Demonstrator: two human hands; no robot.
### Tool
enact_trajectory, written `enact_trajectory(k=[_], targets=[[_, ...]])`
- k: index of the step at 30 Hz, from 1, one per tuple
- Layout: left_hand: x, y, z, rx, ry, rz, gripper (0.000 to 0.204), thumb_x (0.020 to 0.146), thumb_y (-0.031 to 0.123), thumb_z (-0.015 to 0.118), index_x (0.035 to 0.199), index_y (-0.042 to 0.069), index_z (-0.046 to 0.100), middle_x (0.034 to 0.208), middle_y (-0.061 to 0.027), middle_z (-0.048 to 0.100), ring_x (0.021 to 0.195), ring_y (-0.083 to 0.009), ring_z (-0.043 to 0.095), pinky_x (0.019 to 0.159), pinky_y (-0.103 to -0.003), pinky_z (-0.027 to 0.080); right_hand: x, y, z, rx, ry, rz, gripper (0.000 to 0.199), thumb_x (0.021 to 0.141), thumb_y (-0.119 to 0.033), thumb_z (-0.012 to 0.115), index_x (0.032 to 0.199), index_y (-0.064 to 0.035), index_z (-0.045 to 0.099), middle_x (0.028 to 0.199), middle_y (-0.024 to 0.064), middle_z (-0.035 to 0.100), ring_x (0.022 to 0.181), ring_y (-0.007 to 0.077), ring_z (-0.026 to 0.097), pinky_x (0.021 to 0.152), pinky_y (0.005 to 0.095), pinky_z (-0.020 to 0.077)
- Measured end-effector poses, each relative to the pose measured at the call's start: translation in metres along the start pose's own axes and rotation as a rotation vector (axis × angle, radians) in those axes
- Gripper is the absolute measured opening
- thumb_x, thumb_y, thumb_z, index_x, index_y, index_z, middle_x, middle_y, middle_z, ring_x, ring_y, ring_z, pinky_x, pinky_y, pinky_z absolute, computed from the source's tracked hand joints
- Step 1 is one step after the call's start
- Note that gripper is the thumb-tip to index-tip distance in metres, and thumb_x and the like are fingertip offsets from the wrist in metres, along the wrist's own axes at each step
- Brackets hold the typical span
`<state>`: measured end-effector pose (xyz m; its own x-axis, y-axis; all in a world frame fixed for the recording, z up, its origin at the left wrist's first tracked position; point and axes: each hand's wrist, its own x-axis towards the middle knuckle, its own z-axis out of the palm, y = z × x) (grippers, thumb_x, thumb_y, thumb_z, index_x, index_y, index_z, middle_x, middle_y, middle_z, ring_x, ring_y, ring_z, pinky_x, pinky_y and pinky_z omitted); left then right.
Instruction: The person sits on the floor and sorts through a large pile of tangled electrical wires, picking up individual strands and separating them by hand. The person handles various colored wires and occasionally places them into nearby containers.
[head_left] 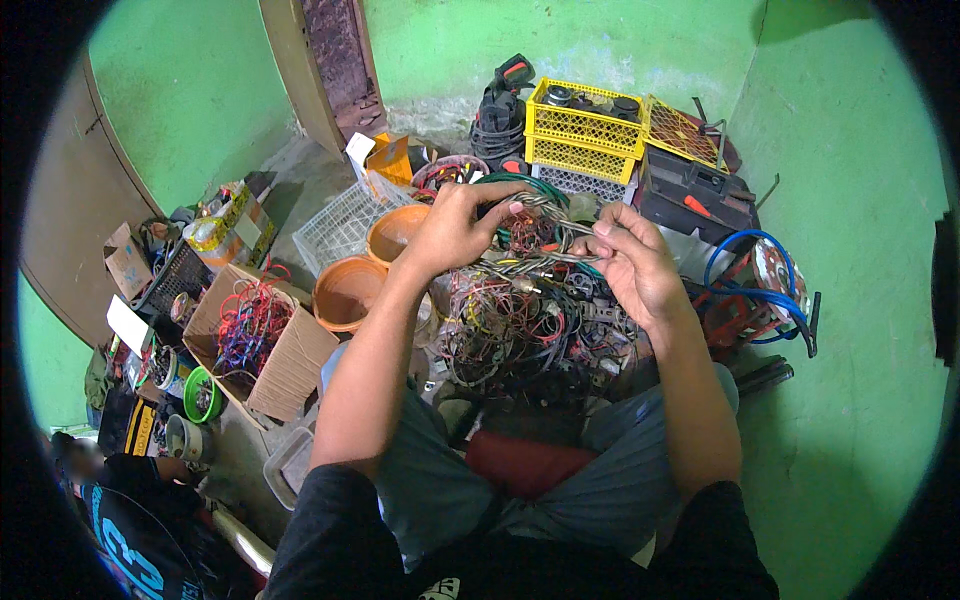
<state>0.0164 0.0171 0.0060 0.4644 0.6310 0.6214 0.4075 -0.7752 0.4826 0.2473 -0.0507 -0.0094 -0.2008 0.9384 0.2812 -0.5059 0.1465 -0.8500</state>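
Observation:
A loop of twisted, grey-brown cable (520,266) is held up in front of me, above a tangled heap of wires and small parts (500,335). My left hand (455,228) is closed around the loop's left side, its thumb bent toward the upper strands. On the right side, the fingers of my right hand (632,255) pinch the cable. Part of the cable is hidden by my fingers. Reddish copper-coloured wire (525,230) shows through the loop, and a small pale connector (525,285) appears just under it.
Two orange pots (350,290) and a cardboard box (290,365) of red and blue wires stand left. Stacked yellow crates (585,130), a black toolbox (690,190) and blue hose (765,295) lie far and right. Another person (150,520) is at the lower left.

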Motion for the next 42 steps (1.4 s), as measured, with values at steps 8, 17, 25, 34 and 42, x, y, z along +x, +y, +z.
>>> enact_trajectory(k=[8, 17, 25, 34, 42], targets=[[0.0, -0.004, 0.0, 0.035, 0.052, 0.05, 0.025, 0.088, 0.008, 0.061, 0.112, 0.002, 0.067, 0.094, -0.0234, 0.068, 0.082, -0.035, 0.068, 0.072, -0.039, 0.051, -0.003, -0.018, -0.01, 0.029, -0.134, 0.331, 0.007, 0.095, -0.013, 0.055, 0.094, -0.0071, 0.054, 0.071, -0.0008, 0.044, 0.061, 0.0089, 0.045, 0.057, 0.0283, 0.0398], [0.0, 0.008, -0.001, -0.012, -0.029, -0.229, 0.026, 0.09, 0.013, 0.063, 0.115, 0.004, 0.067, 0.108, -0.0202, 0.068, 0.102, -0.0285, 0.066, 0.089, -0.037, 0.047, -0.012, 0.016, 0.014, -1.403, -0.005, -0.433, 0.023, 0.082, -0.014, 0.073, 0.103, -0.0049, 0.071, 0.084, 0.0118, 0.06, 0.082, 0.0263, 0.061, 0.073, 0.037, 0.0473], [-0.002, -0.026, 0.001, 0.044, 0.193, -0.169, 0.025, 0.091, 0.011, 0.061, 0.115, 0.004, 0.067, 0.1, -0.018, 0.07, 0.094, -0.0243, 0.067, 0.086, -0.035, 0.048, -0.013, 0.008, 0.032, -1.579, -0.07, -0.852, 0.01, 0.076, -0.011, 0.072, 0.085, -0.0061, 0.071, 0.099, 0.0104, 0.064, 0.089, 0.0304, 0.063, 0.075, 0.04, 0.0525], [0.005, -0.048, -0.006, 0.236, 0.527, -0.256, 0.02, 0.086, 0.009, 0.065, 0.104, 0.001, 0.069, 0.09, -0.0225, 0.068, 0.082, -0.0371, 0.068, 0.072, -0.041, 0.052, -0.03, 0.033, 0.042, -1.236, -0.453, -0.629, 0.009, 0.073, 0.0, 0.067, 0.073, 0.0029, 0.058, 0.079, 0.0124, 0.057, 0.067, 0.0311, 0.06, 0.064, 0.037, 0.0502], [0.0, -0.011, 0.011, 0.167, 0.43, -0.072, 0.024, 0.087, 0.004, 0.062, 0.11, 0.0, 0.066, 0.095, -0.0226, 0.068, 0.083, -0.0347, 0.069, 0.072, -0.038, 0.052, -0.014, 0.053, 0.035, -1.274, -0.037, -0.215, 0.031, 0.094, -0.032, 0.058, 0.09, -0.0013, 0.064, 0.077, 0.0206, 0.065, 0.073, 0.0424, 0.064, 0.067, 0.0486, 0.0505]])
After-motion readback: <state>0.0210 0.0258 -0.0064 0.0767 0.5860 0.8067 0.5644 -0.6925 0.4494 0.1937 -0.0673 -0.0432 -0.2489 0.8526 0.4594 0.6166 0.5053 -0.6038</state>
